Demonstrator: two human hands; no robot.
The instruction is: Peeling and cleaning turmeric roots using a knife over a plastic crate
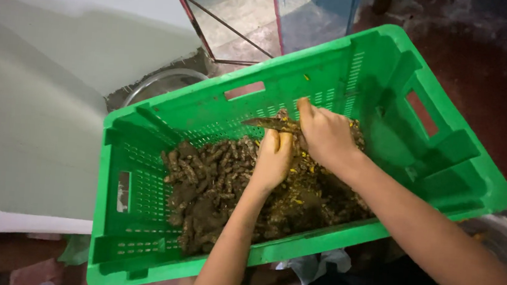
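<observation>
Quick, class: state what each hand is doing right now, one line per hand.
Left hand: closed on a muddy root piece over the green crate.
Right hand: closed on a knife, its blade pointing left.

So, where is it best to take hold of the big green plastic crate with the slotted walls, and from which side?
Probably by the cut-out handle slot in the far long wall of the green plastic crate, reaching from outside. A similar slot opens in the right end wall. The crate sits tilted, heavy with muddy brown roots, so two hands seem wise.
</observation>
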